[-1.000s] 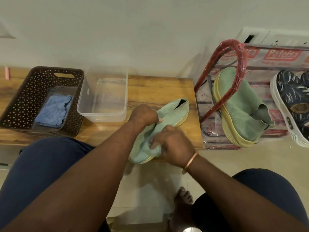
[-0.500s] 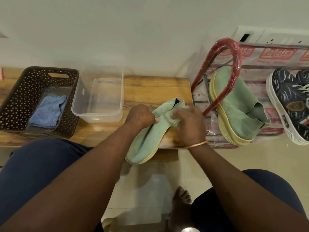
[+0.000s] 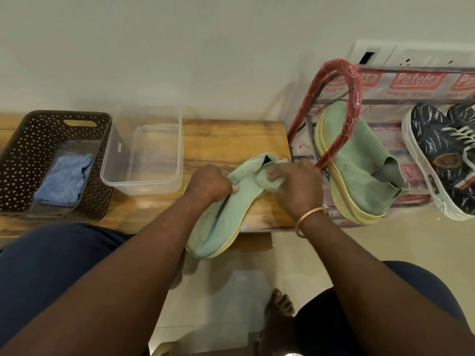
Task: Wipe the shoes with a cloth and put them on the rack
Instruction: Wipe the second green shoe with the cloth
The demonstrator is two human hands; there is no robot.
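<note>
As it lies across the bench (image 3: 231,140) edge, I log the green knit shoe (image 3: 221,222): judged light, floppy upper, firmer sole. Left hand (image 3: 209,182) grips its upper; right hand (image 3: 295,186) clamps a cloth (image 3: 266,179) against the heel. Best lifted by the sole.

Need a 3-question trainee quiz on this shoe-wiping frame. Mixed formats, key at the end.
1. True or false: the blue cloth lies in the brown basket.
2. What does the right hand hold against the green shoe on the bench?
A. a brush
B. a pale green cloth
C. a sponge
3. Fill in: the second green shoe already stands on the ___ to the right of the bench.

Key
1. True
2. B
3. rack
</note>
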